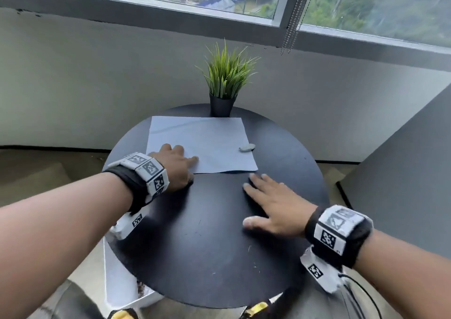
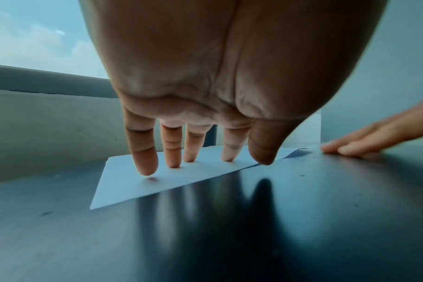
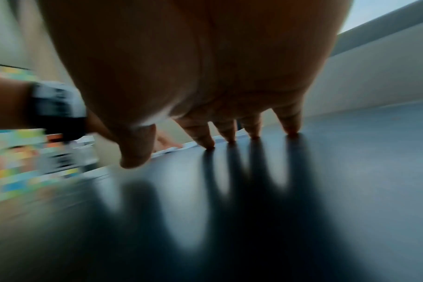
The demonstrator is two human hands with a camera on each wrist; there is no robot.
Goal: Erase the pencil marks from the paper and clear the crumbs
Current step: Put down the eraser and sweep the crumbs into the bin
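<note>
A white sheet of paper (image 1: 202,143) lies on the far half of the round black table (image 1: 207,245). A small grey eraser (image 1: 247,147) rests on the sheet near its right edge. My left hand (image 1: 175,165) presses its straight fingers on the sheet's near left corner; the fingertips (image 2: 173,162) touch the paper (image 2: 133,183). My right hand (image 1: 271,204) lies flat and spread on the bare tabletop just in front of the sheet, holding nothing. In the right wrist view its fingertips (image 3: 209,144) touch the dark surface. A few pale specks (image 1: 253,265) lie near the table's front right.
A potted green grass plant (image 1: 225,84) stands at the table's far edge, right behind the sheet. A wall and window run behind the table. A grey panel (image 1: 400,172) stands to the right.
</note>
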